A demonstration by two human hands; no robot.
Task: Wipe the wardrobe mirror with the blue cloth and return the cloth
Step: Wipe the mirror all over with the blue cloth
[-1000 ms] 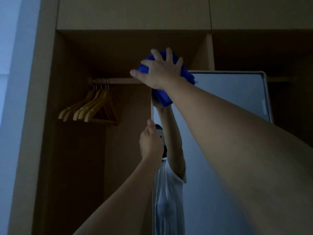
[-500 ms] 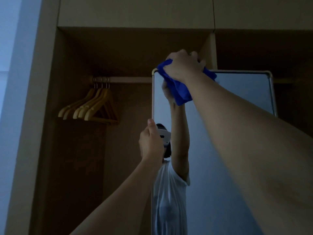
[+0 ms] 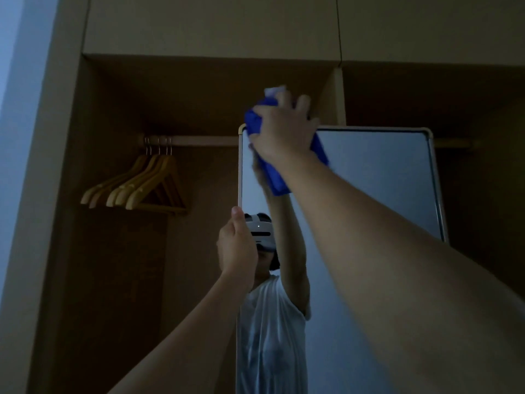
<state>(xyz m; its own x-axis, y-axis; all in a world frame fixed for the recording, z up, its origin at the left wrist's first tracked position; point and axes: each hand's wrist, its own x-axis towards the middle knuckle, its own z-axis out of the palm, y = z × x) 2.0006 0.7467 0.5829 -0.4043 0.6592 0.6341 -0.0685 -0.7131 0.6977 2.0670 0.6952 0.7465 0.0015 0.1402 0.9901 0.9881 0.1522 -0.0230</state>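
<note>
Right hand (image 3: 281,129) clutching the bunched blue cloth (image 3: 272,166) against the mirror's (image 3: 377,180) top left corner, left hand (image 3: 237,245) closed around the mirror's left edge, wooden hangers (image 3: 133,189) on the wardrobe rail (image 3: 199,140)

Blue cloth (image 3: 274,177): soft, matt, crumpled fabric. Mirror (image 3: 375,180): smooth, glossy glass; pale, smooth frame. Wardrobe (image 3: 199,92): matt wood-look panels. Hangers (image 3: 142,186): smooth light wood, metal hooks. Rail (image 3: 199,140): smooth, pale.
</note>
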